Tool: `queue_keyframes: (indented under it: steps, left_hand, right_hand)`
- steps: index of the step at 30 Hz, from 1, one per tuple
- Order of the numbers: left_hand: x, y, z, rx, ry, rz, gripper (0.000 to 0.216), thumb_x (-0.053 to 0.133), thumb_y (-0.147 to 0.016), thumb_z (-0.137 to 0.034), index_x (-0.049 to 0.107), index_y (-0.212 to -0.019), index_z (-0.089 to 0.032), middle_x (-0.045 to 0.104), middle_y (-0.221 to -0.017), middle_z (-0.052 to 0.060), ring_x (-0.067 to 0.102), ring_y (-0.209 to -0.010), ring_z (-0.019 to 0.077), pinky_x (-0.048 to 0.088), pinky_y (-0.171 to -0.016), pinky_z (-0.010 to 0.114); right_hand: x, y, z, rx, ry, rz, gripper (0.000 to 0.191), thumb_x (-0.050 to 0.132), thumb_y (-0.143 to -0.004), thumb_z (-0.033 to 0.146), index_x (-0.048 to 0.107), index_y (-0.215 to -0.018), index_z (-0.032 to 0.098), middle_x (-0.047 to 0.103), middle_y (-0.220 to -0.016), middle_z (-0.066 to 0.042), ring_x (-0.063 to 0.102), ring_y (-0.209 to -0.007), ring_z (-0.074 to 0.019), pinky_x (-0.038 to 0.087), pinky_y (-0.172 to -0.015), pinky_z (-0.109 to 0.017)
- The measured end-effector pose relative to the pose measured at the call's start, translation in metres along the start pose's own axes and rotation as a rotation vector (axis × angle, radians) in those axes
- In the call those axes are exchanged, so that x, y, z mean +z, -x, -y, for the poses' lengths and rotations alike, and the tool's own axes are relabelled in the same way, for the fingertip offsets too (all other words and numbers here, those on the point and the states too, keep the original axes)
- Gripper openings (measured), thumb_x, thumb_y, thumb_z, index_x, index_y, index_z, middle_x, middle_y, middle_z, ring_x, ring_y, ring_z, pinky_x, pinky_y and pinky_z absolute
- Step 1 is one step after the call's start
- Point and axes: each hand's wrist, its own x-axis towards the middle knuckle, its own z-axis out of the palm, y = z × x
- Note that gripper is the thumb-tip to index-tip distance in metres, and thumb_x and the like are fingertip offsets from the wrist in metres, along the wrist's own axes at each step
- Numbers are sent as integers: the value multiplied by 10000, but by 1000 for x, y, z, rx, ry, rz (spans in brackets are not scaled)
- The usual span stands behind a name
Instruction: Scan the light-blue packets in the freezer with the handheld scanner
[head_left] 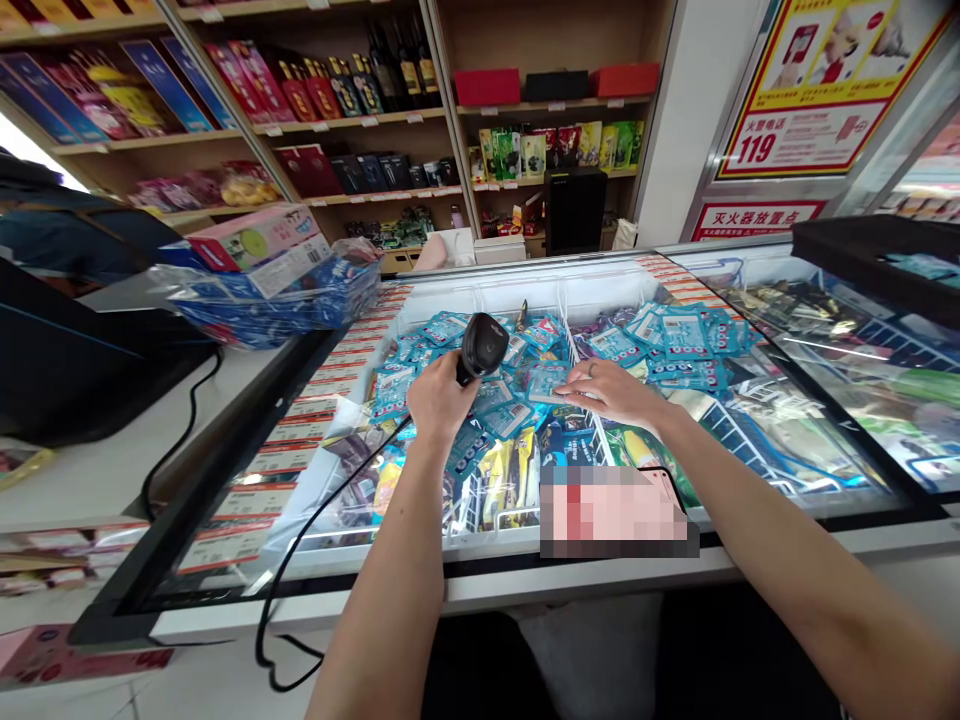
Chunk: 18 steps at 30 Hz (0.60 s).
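My left hand (439, 398) grips a black barcode scanner (482, 346) whose head points down at blue ice-cream packets (442, 328) piled in an open chest freezer (480, 585). A black cable (300, 540) runs from the scanner down over the freezer's front edge. My right hand (611, 392), with a ring on one finger, lies flat with fingers spread on a blue packet (546, 382) just right of the scanner. More blue packets (679, 340) fill the compartment to the right.
Wire dividers (577, 355) split the freezer. Yellow and dark packets (510, 480) lie near the front. A wrapped stack of boxes (270, 280) sits on the counter at left, beside a black monitor (67, 350). Shelves of goods (352, 90) stand behind. A glass lid (847, 350) covers the right.
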Motion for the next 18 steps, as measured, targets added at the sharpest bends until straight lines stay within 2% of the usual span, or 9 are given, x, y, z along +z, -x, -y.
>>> queue_keyframes:
  steps: [3,7,9,11,14,18]
  left_hand:
    - [0,0,0,30,4,10,361,501,-751,-402,544,-1067,-232,635,-1012,62,571,-927,240,385,-650,292]
    - [1,1,-1,74,-8,35,380,530,-731,-396,543,-1075,-236,637,-1011,58,571,-933,240,390,-668,293]
    - [2,2,-1,96,-9,51,371,525,-735,-413,552,-1060,-236,641,-996,57,577,-916,236,389,-662,290]
    - [2,2,-2,133,-1,60,359,516,-743,-412,556,-1056,-242,643,-988,49,583,-901,229,388,-656,285]
    - [2,3,-4,218,30,89,358,510,-748,-394,549,-1075,-252,642,-1003,34,581,-909,217,390,-665,276]
    - [1,4,-8,277,32,151,358,505,-750,-411,557,-1060,-239,647,-972,42,584,-888,217,384,-644,270]
  right_hand:
    - [5,2,-7,102,5,-90,364,342,-898,434,627,-1059,273,618,-998,-52,530,-962,-194,407,-864,-383]
    - [17,-4,-12,186,100,-206,415,335,-895,437,517,-1216,247,524,-1222,-67,440,-1133,-223,358,-945,-398]
    - [21,-7,-15,178,143,-172,448,309,-903,428,473,-1261,216,471,-1296,-78,421,-1159,-230,325,-974,-407]
    - [22,-8,-18,174,147,-112,463,305,-902,431,462,-1272,202,487,-1281,-88,444,-1131,-234,318,-974,-406]
    - [17,-5,-20,243,98,-57,521,398,-850,504,420,-1302,246,516,-1223,-83,440,-1116,-258,341,-943,-409]
    - [8,-2,-20,326,5,20,653,495,-774,562,318,-1351,314,467,-1222,-84,406,-1132,-281,352,-926,-417]
